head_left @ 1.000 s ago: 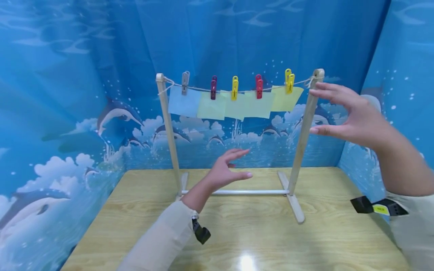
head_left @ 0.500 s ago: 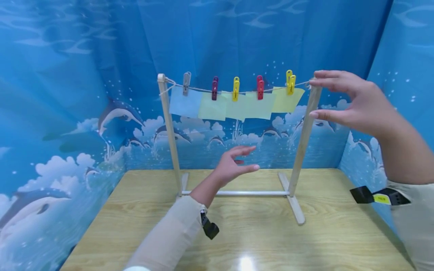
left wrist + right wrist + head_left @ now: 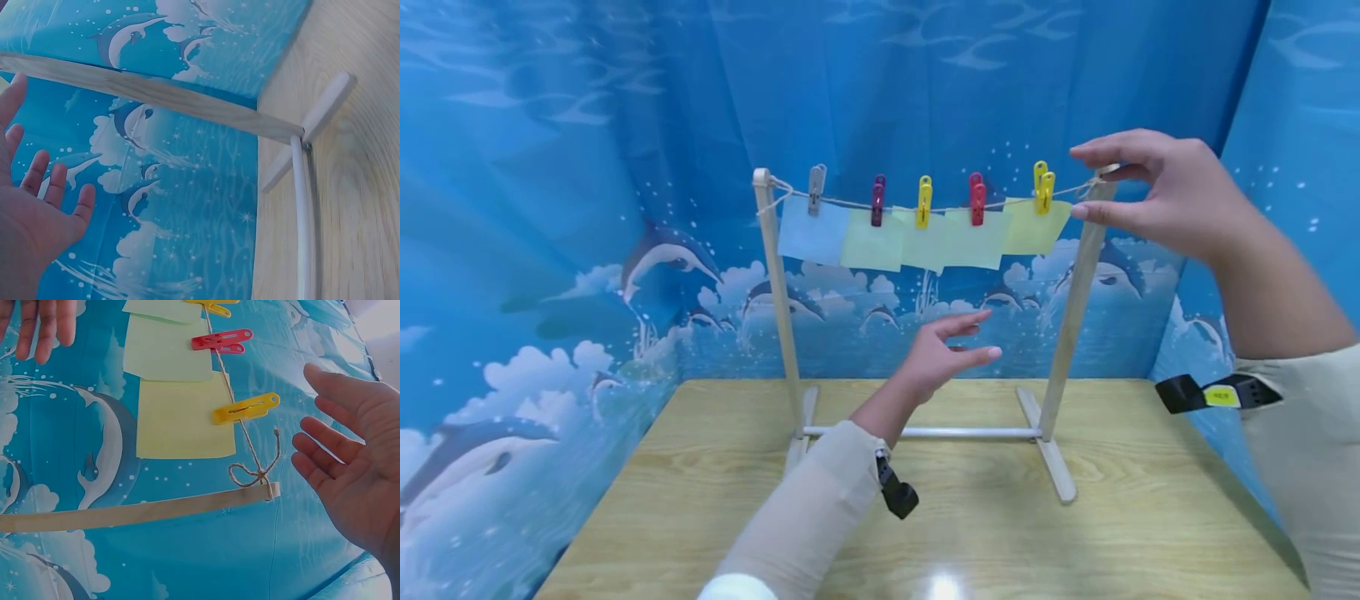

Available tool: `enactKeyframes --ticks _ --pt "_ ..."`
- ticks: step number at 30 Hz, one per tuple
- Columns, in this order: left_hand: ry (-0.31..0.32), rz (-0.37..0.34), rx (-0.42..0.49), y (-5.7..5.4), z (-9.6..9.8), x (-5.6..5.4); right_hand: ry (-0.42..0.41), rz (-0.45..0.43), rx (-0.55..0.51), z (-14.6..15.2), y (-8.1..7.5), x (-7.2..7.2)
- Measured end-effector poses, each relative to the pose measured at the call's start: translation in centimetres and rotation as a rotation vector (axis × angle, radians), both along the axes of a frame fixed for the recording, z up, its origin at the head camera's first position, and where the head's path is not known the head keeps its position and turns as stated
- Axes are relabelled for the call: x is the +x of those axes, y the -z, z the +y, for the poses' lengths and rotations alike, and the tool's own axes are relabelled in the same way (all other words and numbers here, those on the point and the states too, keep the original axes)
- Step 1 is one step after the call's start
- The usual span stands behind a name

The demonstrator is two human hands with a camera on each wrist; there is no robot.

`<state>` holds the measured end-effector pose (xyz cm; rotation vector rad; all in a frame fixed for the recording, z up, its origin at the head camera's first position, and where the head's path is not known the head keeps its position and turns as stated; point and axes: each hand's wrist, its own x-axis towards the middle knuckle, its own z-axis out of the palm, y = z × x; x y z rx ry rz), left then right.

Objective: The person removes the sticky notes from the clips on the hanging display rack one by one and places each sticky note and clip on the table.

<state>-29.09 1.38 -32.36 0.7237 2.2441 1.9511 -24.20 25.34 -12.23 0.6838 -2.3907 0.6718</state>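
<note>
My right hand (image 3: 1183, 196) hovers at the top of the rack's right wooden post (image 3: 1078, 308), thumb and fingers spread apart around nothing. Closest to it is a yellow clothespin (image 3: 1045, 196) clipping a yellow paper sheet (image 3: 1033, 236) to the string (image 3: 850, 203). In the right wrist view, a gap separates this hand (image 3: 362, 450) from that clothespin (image 3: 247, 410). Below the papers, my left hand (image 3: 936, 358) is raised in front of the rack, fingers loosely extended and holding nothing. Its palm (image 3: 44, 219) shows in the left wrist view.
Along the string, grey (image 3: 817, 190), purple (image 3: 877, 200), yellow (image 3: 924, 202) and red (image 3: 977, 198) clothespins hold a blue sheet (image 3: 812, 237) and several pale green ones. The rack's crossbar (image 3: 970, 432) runs low over the wooden table (image 3: 985, 533). A dolphin-print curtain (image 3: 587, 150) surrounds it.
My right hand has risen and moved left, from beside the right post to in front of its top. The left hand has drifted right and slightly up. Papers and clothespins stay on the string.
</note>
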Motion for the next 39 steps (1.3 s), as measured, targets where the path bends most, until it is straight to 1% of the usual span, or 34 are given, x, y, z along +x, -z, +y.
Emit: enactKeyframes --ticks 3,7,11,15,20,25,30,35,39 --pt "-0.027 -0.039 0.013 -0.1 0.6 -0.3 0.009 -0.033 -0.008 -0.3 -0.7 -0.6" --pt "-0.064 -0.071 0.037 -0.3 1.4 -0.7 0.030 -0.065 0.002 -0.6 -1.5 -1.2" --pt "-0.081 -0.086 0.070 -0.6 2.0 -1.1 0.049 -0.083 0.026 -0.5 -2.3 -1.6" --pt "-0.092 -0.086 0.115 -1.0 2.4 -1.6 0.051 -0.106 0.057 -0.6 -3.1 -2.1" --pt "-0.096 -0.112 0.193 -1.1 3.0 -2.2 0.065 -0.174 0.093 -1.2 -3.7 -3.0" --pt "-0.093 -0.155 0.272 -1.0 4.2 -2.5 0.078 -0.247 0.127 -1.7 -3.7 -3.7" --pt "-0.109 -0.171 0.320 -1.4 5.1 -2.5 0.083 -0.291 0.148 -2.2 -3.5 -4.6" --pt "-0.121 -0.186 0.374 -2.2 6.1 -2.6 0.100 -0.297 0.143 -2.2 -3.1 -4.9" --pt "-0.122 -0.176 0.412 -2.7 6.6 -2.7 0.087 -0.292 0.145 -2.3 -3.0 -5.0"
